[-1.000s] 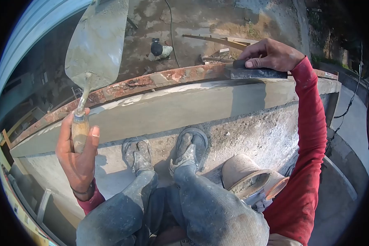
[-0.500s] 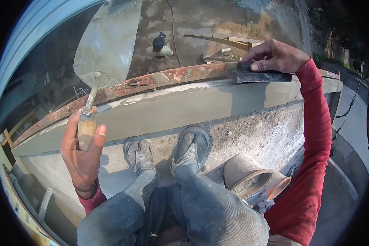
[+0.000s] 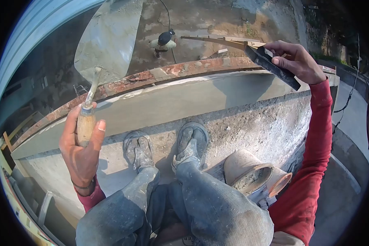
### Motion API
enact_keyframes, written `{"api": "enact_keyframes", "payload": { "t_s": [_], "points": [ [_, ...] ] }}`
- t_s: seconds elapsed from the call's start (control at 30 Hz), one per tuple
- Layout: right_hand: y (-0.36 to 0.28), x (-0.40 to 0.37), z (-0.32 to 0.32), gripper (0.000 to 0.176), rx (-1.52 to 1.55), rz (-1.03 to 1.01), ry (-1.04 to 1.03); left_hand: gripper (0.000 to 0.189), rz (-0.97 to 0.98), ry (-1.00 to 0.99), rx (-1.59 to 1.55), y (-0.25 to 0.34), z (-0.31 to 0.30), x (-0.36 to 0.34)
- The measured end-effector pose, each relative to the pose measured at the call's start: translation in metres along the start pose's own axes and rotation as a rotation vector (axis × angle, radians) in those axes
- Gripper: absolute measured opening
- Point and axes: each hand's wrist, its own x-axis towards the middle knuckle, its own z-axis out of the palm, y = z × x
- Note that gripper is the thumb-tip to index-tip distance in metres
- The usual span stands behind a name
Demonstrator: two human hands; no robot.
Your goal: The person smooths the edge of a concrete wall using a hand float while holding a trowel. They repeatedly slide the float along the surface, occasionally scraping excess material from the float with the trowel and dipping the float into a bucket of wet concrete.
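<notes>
My left hand [image 3: 81,145] is wrapped round the wooden handle of a trowel [image 3: 106,43], whose broad blade, smeared with grey mortar, points away from me. On the right, my right hand [image 3: 293,61] grips a dark float [image 3: 272,67], tilted and held over the far edge of the ledge, its shadow falling on the smooth grey surface. That wet-looking mortar strip [image 3: 164,104] runs across in front of my feet. Along its far side lies a reddish, mortar-stained board [image 3: 184,69].
Two buckets stand by my right leg, the nearer one [image 3: 252,176] holding mortar. My shoes rest on the rough ledge [image 3: 250,127]. Far below, a person [image 3: 163,42] is on the ground near a cable. Wooden beams [image 3: 221,41] lie beyond the board.
My right hand has lifted the float off the strip's far edge and turned it at an angle. The left hand is nearly still. The person below has moved slightly right.
</notes>
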Motion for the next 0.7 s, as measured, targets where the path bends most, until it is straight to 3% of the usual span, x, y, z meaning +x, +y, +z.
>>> {"api": "enact_keyframes", "payload": {
  "t_s": [0.03,0.13,0.2,0.33,0.47,0.57,0.7],
  "points": [
    [-0.011,-0.017,0.013,0.052,0.273,-0.092,0.229,0.042,-0.019,-0.009,-0.005,0.001,-0.001,0.001],
    [-0.047,-0.018,0.077,0.050,-0.319,-0.361,0.467,0.042,0.166,0.033,0.089,-0.006,0.005,0.005],
    [-0.055,-0.006,0.111,0.051,-0.459,-0.444,0.565,0.041,0.165,0.019,0.081,0.001,0.003,0.004],
    [-0.061,-0.013,0.152,0.055,-0.501,-0.481,0.550,0.039,0.189,0.013,0.064,0.002,-0.002,-0.001],
    [-0.064,-0.033,0.167,0.058,-0.510,-0.529,0.381,0.042,0.120,-0.008,-0.013,0.009,-0.004,-0.006],
    [-0.059,-0.013,0.154,0.056,-0.471,-0.392,0.729,0.043,0.140,0.000,-0.017,0.007,-0.004,-0.010],
    [-0.088,0.008,0.196,0.055,-0.445,-0.499,0.694,0.043,0.116,-0.018,-0.022,0.009,-0.006,-0.011]
  ]
}}
